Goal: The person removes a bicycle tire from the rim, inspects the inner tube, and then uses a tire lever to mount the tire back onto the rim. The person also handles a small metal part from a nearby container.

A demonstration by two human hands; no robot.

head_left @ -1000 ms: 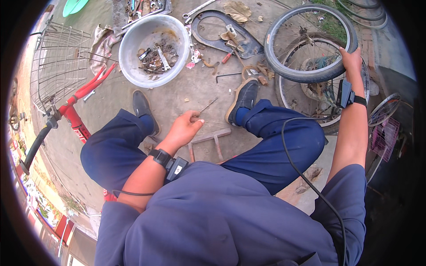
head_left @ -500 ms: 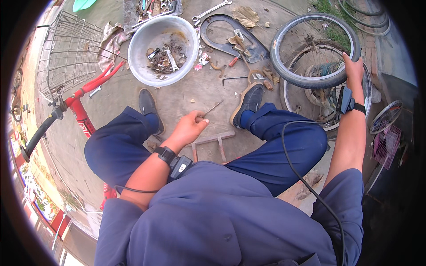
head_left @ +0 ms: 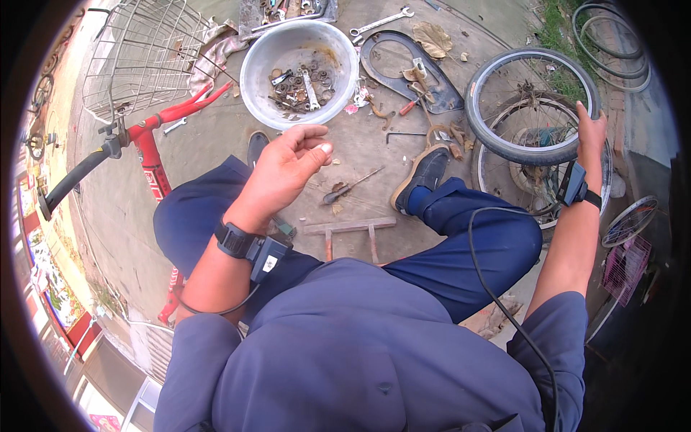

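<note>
My left hand (head_left: 291, 162) is raised above my left leg with loosely curled fingers and nothing visible in it. A thin screwdriver (head_left: 338, 192) lies on the concrete between my feet, below and right of that hand. My right hand (head_left: 590, 133) grips the tyre of a bicycle wheel (head_left: 489, 133) at its right side. That wheel rests over a second, rustier wheel (head_left: 482, 180). A dark chain cover (head_left: 446, 90) and a red-handled tool (head_left: 408, 107) lie left of the wheels. A low wooden frame (head_left: 349, 225) sits in front of me.
A plastic basin (head_left: 259, 97) of metal parts stands ahead, before a tool tray (head_left: 253, 27). A red bicycle frame (head_left: 151, 158) with wire basket (head_left: 104, 54) is at left. Inner tubes (head_left: 615, 83), a small wheel (head_left: 626, 227) and a pink cage (head_left: 620, 277) are at right.
My left hand let go of the screwdriver, now on the ground, and rose up and leftward. My right hand still grips the tyre. The whole view has shifted slightly.
</note>
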